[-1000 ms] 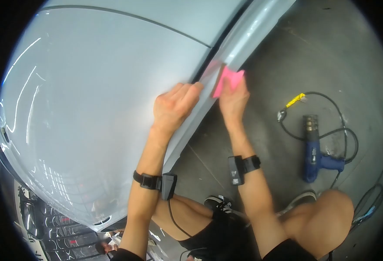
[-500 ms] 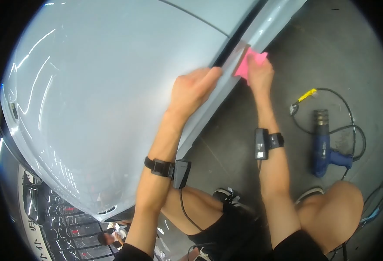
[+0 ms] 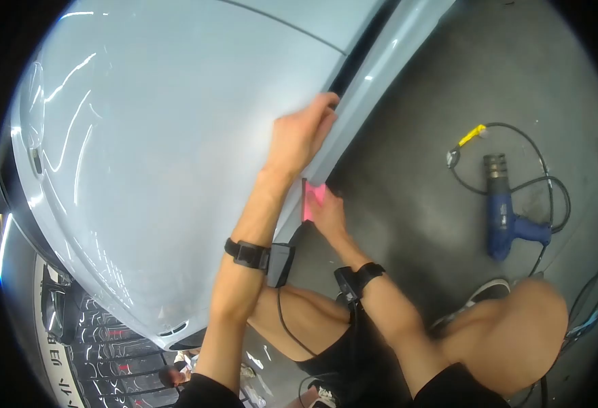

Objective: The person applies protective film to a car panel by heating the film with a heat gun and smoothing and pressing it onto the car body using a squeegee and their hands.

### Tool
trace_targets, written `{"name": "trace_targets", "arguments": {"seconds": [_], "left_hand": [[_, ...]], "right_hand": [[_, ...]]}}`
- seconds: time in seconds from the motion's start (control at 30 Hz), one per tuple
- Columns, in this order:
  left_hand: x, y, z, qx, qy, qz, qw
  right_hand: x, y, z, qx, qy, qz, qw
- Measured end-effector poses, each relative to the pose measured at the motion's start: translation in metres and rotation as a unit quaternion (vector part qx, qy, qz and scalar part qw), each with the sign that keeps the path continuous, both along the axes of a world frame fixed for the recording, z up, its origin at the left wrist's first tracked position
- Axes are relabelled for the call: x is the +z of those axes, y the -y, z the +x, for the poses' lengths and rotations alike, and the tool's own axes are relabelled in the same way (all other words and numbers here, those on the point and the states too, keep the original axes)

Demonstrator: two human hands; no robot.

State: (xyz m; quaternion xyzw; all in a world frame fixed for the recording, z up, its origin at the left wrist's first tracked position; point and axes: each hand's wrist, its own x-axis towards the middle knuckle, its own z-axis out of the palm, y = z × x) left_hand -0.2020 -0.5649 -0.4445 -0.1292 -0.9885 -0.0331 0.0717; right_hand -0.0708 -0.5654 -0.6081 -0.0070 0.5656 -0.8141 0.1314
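Observation:
My right hand (image 3: 330,215) grips a pink squeegee (image 3: 314,198), its dark edge pressed to the pale car's side sill (image 3: 374,68). Up and to the left of it, my left hand (image 3: 302,136) is closed, fingers curled at the lower edge of the car door (image 3: 170,149), by the dark gap above the sill. Whatever those fingers pinch, if anything, is too small to make out. Each forearm wears a black strap with a small box on it.
On the grey floor to the right lies a blue heat gun (image 3: 501,211), with its black cable (image 3: 543,163) looped around it and a yellow tag (image 3: 472,134) on the cable. More cables (image 3: 591,306) run at the far right. Another person (image 3: 173,375) is at the lower left.
My right hand has slid the squeegee down and left along the sill, toward me. My left hand stays near the door edge, its fingers shifted slightly up. The view has shifted a little.

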Motion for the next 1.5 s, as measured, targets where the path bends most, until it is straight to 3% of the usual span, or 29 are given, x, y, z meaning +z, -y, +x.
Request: {"name": "trace_targets", "arguments": {"seconds": [0.03,0.1,0.13,0.17,0.23,0.3,0.33,0.4,0.5,0.53,0.6,0.7,0.9,1.0,1.13,1.2,1.23,1.3,1.33,1.43,1.5], "left_hand": [[-0.002,0.001,0.005,0.004,0.002,0.000,1.000],[-0.004,0.010,0.024,0.044,0.023,0.180,0.983],[0.000,0.014,0.036,0.055,0.024,0.178,0.982],[0.008,0.017,0.049,0.126,0.073,0.204,0.968],[0.018,0.028,0.075,0.202,0.121,0.228,0.945],[0.022,0.042,0.101,0.213,0.150,-0.075,0.963],[0.020,0.045,0.110,0.217,0.153,-0.073,0.961],[0.016,0.052,0.128,0.274,0.224,-0.248,0.902],[0.001,0.071,0.139,0.249,0.187,-0.291,0.905],[0.001,0.081,0.142,0.256,0.194,-0.289,0.902],[0.008,0.094,0.139,0.162,0.159,-0.195,0.954],[0.008,0.099,0.142,0.135,0.162,-0.210,0.955],[0.001,0.110,0.138,0.082,0.120,-0.176,0.974],[-0.001,0.109,0.138,0.079,0.109,-0.175,0.975],[0.005,0.107,0.138,0.108,0.157,-0.211,0.959],[0.004,0.108,0.139,0.098,0.145,-0.195,0.965],[0.003,0.110,0.140,0.095,0.144,-0.194,0.966],[0.006,0.113,0.143,0.068,0.129,-0.165,0.975],[0.009,0.115,0.148,0.078,0.134,-0.168,0.974],[0.027,0.114,0.152,0.113,0.217,-0.078,0.967],[0.035,0.122,0.159,0.090,0.256,0.043,0.962]], "right_hand": [[-0.004,-0.004,-0.002,-0.027,0.008,-0.017,0.999],[-0.021,-0.008,-0.024,-0.133,-0.022,-0.039,0.990],[-0.011,-0.029,-0.045,-0.145,0.012,-0.009,0.989],[-0.017,-0.035,-0.067,-0.204,-0.002,-0.065,0.977],[-0.023,-0.053,-0.110,-0.220,0.007,-0.020,0.975],[-0.011,-0.064,-0.138,-0.201,0.014,0.000,0.979],[-0.004,-0.067,-0.144,-0.173,0.018,0.020,0.985],[-0.003,-0.065,-0.142,-0.137,0.024,0.043,0.989],[-0.003,-0.050,-0.118,-0.076,0.036,0.066,0.994],[-0.004,-0.043,-0.106,-0.069,0.037,0.077,0.994],[-0.005,-0.029,-0.082,-0.087,0.006,0.087,0.992],[-0.006,-0.007,-0.049,-0.116,-0.027,0.076,0.990],[-0.008,0.020,-0.014,-0.042,0.033,0.082,0.995],[-0.013,0.047,0.023,-0.058,-0.040,0.068,0.995],[-0.008,0.067,0.073,-0.006,0.025,0.022,0.999],[-0.002,0.059,0.090,0.191,0.067,-0.014,0.979],[-0.009,0.058,0.092,0.188,0.067,-0.014,0.980],[-0.027,0.053,0.095,0.069,-0.087,0.041,0.993],[-0.040,0.044,0.081,0.002,-0.119,-0.013,0.993],[-0.027,0.011,0.010,-0.050,0.014,-0.046,0.998],[-0.021,0.005,-0.021,-0.054,0.003,-0.023,0.998]]}}
